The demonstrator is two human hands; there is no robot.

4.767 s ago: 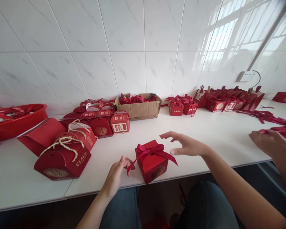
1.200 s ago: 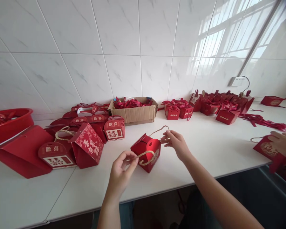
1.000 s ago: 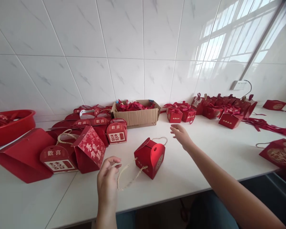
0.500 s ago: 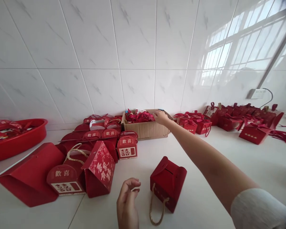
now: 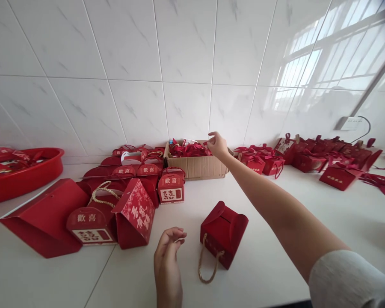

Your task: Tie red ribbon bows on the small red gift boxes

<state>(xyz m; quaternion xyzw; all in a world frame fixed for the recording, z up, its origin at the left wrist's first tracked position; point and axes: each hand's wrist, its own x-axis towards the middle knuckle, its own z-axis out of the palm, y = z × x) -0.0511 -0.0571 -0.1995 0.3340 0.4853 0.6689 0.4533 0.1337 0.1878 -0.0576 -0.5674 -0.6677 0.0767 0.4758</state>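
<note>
My left hand (image 5: 169, 267) is above the white countertop, with loosely curled fingers and nothing in it. Just right of it lies a red gift box (image 5: 223, 234), tipped over, its twisted rope handle (image 5: 208, 278) drooping toward me. My right hand (image 5: 217, 145) is stretched far forward, over the right part of an open cardboard box (image 5: 199, 167). Its fingers are bent together beside the red ribbons (image 5: 192, 149) heaped in that box. Whatever sits between those fingertips is too small to make out.
Red gift boxes (image 5: 170, 188) crowd the left side, by a red basin (image 5: 51, 175). More ribboned red boxes (image 5: 308, 162) stand at the right, near loose ribbons (image 5: 380, 184). A tiled wall (image 5: 186, 107) closes the back; a socket (image 5: 351, 123) is mounted on it.
My right hand has lifted a little at the cardboard box, and its fingers stand higher. My left hand keeps nearly the same pose. The whole view has shifted slightly.
</note>
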